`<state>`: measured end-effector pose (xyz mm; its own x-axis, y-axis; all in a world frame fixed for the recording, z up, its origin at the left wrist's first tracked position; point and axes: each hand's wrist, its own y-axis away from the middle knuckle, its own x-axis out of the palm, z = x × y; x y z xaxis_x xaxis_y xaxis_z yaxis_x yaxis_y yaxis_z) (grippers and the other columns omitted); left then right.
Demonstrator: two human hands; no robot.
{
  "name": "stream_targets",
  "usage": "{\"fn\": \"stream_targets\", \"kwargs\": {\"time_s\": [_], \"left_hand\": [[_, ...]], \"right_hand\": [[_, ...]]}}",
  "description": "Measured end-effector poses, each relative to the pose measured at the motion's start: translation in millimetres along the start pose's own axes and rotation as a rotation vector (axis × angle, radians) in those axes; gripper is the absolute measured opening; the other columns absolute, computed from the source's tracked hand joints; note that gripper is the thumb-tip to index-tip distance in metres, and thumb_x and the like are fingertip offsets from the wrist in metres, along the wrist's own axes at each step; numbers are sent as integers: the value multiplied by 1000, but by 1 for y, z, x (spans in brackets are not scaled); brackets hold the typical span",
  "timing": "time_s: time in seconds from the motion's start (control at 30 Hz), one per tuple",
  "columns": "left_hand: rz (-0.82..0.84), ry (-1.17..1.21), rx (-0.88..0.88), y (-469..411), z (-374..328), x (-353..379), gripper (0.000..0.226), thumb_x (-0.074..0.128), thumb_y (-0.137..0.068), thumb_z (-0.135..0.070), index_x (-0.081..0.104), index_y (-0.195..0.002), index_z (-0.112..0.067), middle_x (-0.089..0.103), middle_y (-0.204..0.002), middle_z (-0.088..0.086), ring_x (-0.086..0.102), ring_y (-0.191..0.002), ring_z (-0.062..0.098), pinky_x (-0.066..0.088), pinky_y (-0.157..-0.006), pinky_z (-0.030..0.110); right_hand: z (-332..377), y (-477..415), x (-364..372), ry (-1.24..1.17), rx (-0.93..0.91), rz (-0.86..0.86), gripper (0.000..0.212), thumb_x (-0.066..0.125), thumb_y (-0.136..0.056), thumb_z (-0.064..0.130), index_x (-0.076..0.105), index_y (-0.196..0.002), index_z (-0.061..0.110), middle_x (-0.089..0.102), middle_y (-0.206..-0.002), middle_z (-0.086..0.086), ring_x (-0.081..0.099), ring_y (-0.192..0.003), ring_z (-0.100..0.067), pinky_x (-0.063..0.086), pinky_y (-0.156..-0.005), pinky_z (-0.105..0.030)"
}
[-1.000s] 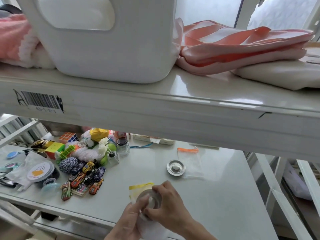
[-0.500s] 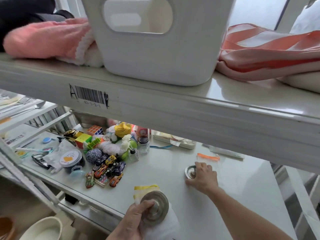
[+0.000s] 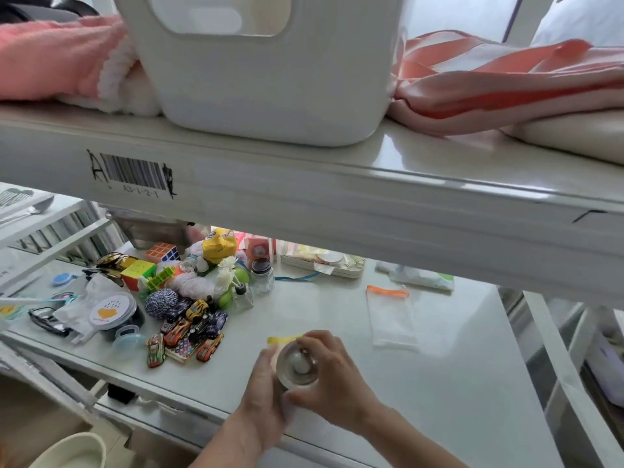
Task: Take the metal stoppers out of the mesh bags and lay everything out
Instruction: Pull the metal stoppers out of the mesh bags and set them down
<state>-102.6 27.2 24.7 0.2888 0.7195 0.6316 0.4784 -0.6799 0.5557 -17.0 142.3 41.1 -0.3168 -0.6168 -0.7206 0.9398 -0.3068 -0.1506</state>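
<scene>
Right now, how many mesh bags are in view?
2. The yellow-topped bag is mostly hidden under the left hand and right hand, which hold a stopper. The orange-topped bag lies flat to their right.

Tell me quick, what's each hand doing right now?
Left hand: closed on the yellow-topped mesh bag, beside the stopper.
Right hand: closed on the metal stopper.

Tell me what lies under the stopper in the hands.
A yellow-trimmed mesh bag peeks out beyond the metal stopper; left hand and right hand cover the rest.
</scene>
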Motion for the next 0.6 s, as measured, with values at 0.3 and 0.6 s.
{"fn": "stream_targets", "kwargs": {"time_s": [0.3,0.6], "left_hand": [[2,-111,58,-8,11,7,45,67,-87,-21,66,-126,1,73,-117,21,72,-96,31,57,-87,41],[-74,-142,40,2,6,7,53,76,-80,-23,68,-126,3,71,-125,24,65,-104,31,55,-90,37]], "right_hand": [[-32,-3,-16,-297,239,-211,73,78,-70,52,59,-132,20,64,-127,6,60,-111,-7,49,-99,-27],[-141,-16,-48,608,515,-56,25,55,-92,24,68,-109,10,63,-118,-9,56,-115,-32,46,-89,-38]]}}
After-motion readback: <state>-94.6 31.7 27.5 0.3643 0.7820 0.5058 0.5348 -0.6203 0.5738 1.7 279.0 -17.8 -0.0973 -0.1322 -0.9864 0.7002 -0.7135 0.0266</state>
